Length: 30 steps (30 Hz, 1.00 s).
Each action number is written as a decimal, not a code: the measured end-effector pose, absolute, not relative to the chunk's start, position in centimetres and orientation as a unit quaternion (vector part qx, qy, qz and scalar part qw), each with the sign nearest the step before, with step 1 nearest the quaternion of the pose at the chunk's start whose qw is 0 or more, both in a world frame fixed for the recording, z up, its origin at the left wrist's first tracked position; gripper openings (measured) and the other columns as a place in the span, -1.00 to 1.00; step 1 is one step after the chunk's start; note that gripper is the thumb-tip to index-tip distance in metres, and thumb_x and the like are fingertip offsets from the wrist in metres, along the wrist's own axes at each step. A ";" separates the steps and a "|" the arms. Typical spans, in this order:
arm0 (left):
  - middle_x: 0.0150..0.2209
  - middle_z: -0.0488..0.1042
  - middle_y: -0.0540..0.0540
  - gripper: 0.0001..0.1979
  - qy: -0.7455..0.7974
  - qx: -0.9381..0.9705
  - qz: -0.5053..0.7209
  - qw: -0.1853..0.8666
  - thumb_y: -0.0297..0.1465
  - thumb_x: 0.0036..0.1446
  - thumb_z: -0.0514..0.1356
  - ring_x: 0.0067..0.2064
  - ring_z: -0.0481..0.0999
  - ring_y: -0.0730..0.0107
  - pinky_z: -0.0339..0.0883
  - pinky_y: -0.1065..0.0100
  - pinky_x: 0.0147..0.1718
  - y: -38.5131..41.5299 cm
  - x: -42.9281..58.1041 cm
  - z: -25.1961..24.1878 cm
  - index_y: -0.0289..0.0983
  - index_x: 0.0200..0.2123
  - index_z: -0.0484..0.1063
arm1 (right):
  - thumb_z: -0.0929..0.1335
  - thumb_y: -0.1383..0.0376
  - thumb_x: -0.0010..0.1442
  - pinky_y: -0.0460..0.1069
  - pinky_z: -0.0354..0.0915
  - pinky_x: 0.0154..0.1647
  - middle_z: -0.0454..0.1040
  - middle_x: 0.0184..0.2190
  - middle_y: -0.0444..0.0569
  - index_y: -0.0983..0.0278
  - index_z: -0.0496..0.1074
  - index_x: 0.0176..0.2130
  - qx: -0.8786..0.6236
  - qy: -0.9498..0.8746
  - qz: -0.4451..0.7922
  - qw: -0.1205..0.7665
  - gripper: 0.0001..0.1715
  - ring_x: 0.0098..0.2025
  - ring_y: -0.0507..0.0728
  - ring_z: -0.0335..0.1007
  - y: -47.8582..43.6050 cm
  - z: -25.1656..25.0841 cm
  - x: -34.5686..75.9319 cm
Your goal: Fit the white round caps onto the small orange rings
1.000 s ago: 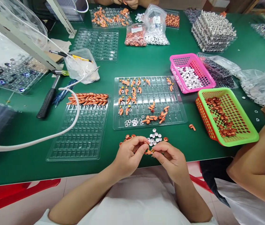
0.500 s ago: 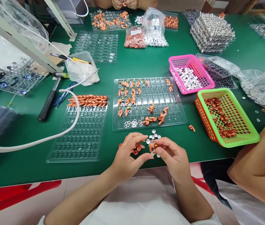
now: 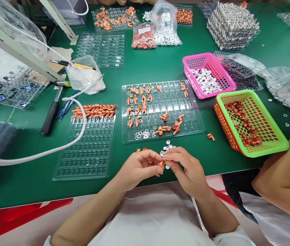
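My left hand (image 3: 141,169) pinches an orange earbud shell (image 3: 161,165) between thumb and fingers, just above the table's front part. Meeting it from the right, my right hand (image 3: 186,171) has its thumb and fingertips closed on a small yellow part at the shell; its exact shape is mostly hidden. Small white round caps (image 3: 168,147) lie on the table behind my fingertips. Several orange pieces (image 3: 141,149) peek out behind my left hand. Beyond both hands lies a clear tray (image 3: 160,112) with orange earbud shells, some with yellow and black bits, and white rings.
A second clear tray (image 3: 83,150) holds rows of orange stems at left, crossed by a white cable (image 3: 83,126). Nearby lies a hammer (image 3: 50,114). To the right stand a pink basket (image 3: 209,58) and a green basket (image 3: 275,147), close to a co-worker's arm (image 3: 280,171).
My left hand has closed on the orange earbud shell, which was in my right hand's fingers before. My two hands have come together, and the view has shifted slightly.
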State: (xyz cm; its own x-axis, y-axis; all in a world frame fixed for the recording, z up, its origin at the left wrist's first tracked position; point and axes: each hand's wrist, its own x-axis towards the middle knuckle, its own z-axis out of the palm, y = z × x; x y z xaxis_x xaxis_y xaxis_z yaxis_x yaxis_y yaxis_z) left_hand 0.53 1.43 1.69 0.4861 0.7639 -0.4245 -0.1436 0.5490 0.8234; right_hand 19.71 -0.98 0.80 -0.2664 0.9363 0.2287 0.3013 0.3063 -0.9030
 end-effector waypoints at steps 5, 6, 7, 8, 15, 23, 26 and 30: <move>-0.42 0.55 -0.04 -0.84 0.433 0.389 0.301 0.755 -0.45 -0.01 0.39 -0.42 0.53 0.46 0.49 0.42 -0.41 1.6 0.0 1.9 -0.33 -0.32 0.53 | 0.28 0.32 0.35 -0.02 0.41 -0.19 0.58 -0.28 -0.10 0.14 0.44 -0.07 -0.484 -0.680 0.408 0.370 -0.80 -0.27 0.08 0.51 -1.0 0.8 19.6; -0.41 0.55 -0.05 -0.85 0.442 0.402 0.303 0.743 -0.46 0.01 0.37 -0.42 0.53 0.46 0.49 0.43 -0.40 1.5 0.0 1.8 -0.33 -0.30 0.53 | 0.28 0.30 0.35 -0.03 0.41 -0.20 0.58 -0.29 -0.10 0.15 0.45 -0.08 -0.490 -0.670 0.417 0.370 -0.81 -0.28 0.08 0.51 -1.1 0.8 19.5; -0.40 0.56 -0.06 -0.85 0.452 0.416 0.308 0.726 -0.46 0.02 0.37 -0.41 0.53 0.46 0.49 0.42 -0.38 1.5 0.0 1.8 -0.33 -0.29 0.54 | 0.28 0.29 0.35 -0.03 0.42 -0.22 0.58 -0.31 -0.10 0.15 0.46 -0.09 -0.494 -0.656 0.434 0.370 -0.82 -0.29 0.08 0.51 -1.2 0.8 19.4; -0.38 0.56 -0.07 -0.84 0.461 0.432 0.313 0.709 -0.46 0.03 0.36 -0.39 0.54 0.44 0.49 0.41 -0.36 1.4 0.0 1.7 -0.33 -0.27 0.54 | 0.28 0.27 0.35 -0.04 0.42 -0.24 0.58 -0.33 -0.10 0.15 0.47 -0.11 -0.495 -0.637 0.459 0.372 -0.82 -0.31 0.07 0.51 -1.3 0.9 19.3; -0.28 0.50 -0.14 -0.87 0.457 0.533 0.338 0.626 -0.41 0.16 0.25 -0.32 0.54 0.35 0.49 0.34 -0.32 1.2 0.6 0.5 -0.32 -0.25 0.56 | 0.30 0.24 0.34 -0.04 0.46 -0.26 0.55 -0.33 -0.11 0.17 0.49 -0.13 -0.475 -0.536 0.566 0.409 -0.83 -0.32 0.05 0.53 -1.5 0.7 18.8; -0.32 0.60 -0.10 -0.83 0.453 0.439 0.334 0.700 -0.38 0.15 0.29 -0.32 0.57 0.38 0.51 0.35 -0.25 1.3 1.7 1.2 -0.30 -0.19 0.57 | 0.32 0.41 0.31 -0.01 0.38 -0.22 0.53 -0.27 -0.09 0.11 0.49 -0.09 -0.497 -0.641 0.383 0.443 -0.74 -0.23 0.08 0.46 -1.4 0.6 19.1; -0.30 0.61 -0.10 -0.78 0.428 0.405 0.343 0.732 -0.37 0.13 0.32 -0.31 0.59 0.38 0.53 0.34 -0.23 1.4 1.9 1.4 -0.31 -0.15 0.56 | 0.33 0.42 0.30 0.02 0.38 -0.18 0.54 -0.24 -0.08 0.10 0.49 -0.09 -0.512 -0.638 0.362 0.447 -0.74 -0.20 0.10 0.46 -1.6 0.5 19.2; -0.29 0.63 -0.10 -0.82 0.452 0.413 0.361 0.704 -0.38 0.08 0.36 -0.29 0.60 0.37 0.54 0.34 -0.21 1.3 2.2 1.3 -0.30 -0.22 0.58 | 0.33 0.40 0.30 0.06 0.38 -0.14 0.55 -0.23 -0.07 0.11 0.50 -0.11 -0.515 -0.633 0.370 0.444 -0.76 -0.17 0.14 0.46 -1.8 0.4 19.3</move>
